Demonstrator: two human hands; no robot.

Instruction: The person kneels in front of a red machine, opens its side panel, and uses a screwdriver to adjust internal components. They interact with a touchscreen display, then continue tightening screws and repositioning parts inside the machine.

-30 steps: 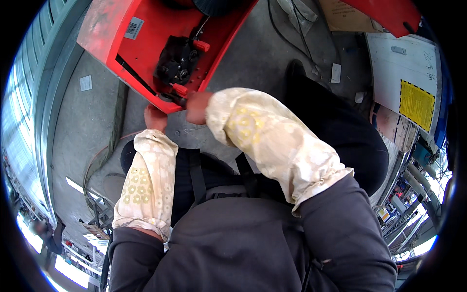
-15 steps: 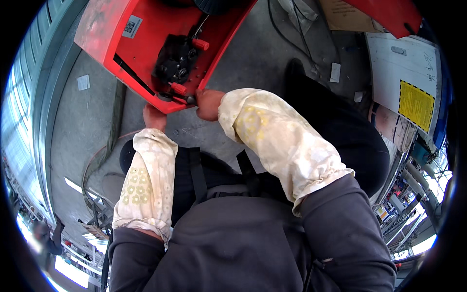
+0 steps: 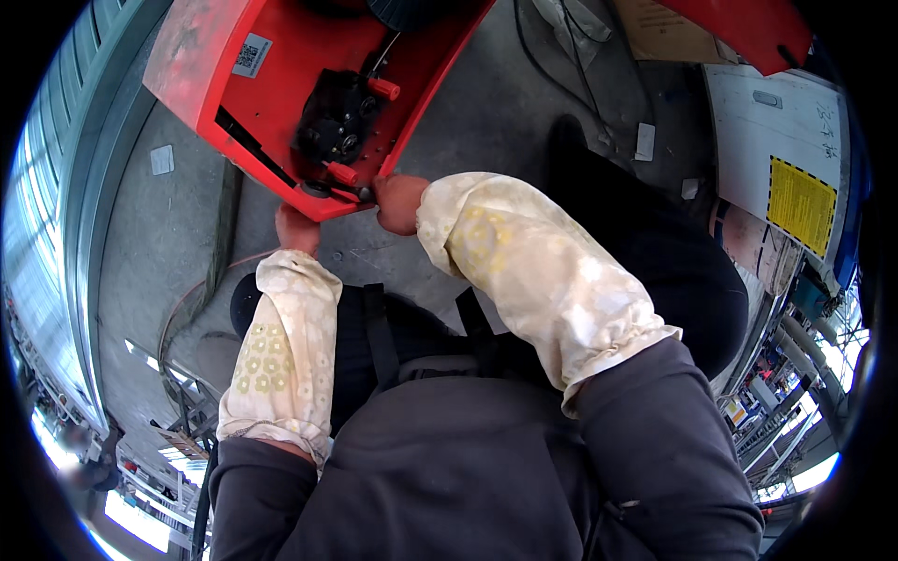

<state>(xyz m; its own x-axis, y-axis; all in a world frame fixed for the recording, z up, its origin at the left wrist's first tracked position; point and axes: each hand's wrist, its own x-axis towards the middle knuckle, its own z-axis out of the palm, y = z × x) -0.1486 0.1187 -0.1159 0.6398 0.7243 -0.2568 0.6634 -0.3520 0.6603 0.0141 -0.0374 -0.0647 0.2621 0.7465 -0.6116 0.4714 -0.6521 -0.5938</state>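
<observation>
A red open-sided welding wire feeder stands at the upper left. Inside it sits a black drive unit with two red knobs, and a wire runs from it toward a dark spool. My left hand is at the feeder's near edge, its fingers hidden under and behind the casing. At the near right corner, beside a dark fitting, my right hand is closed with curled fingers. What it grips there is hidden. Pale floral sleeves cover both forearms.
Dark cables lie on the grey floor beyond my right leg. A white panel with a yellow label and a cardboard box stand at right. A metal shutter wall curves along the left. Another person appears blurred at lower left.
Both hands keep their places at the feeder, with only a very slight shift of the right hand. The person at lower left has moved a little.
</observation>
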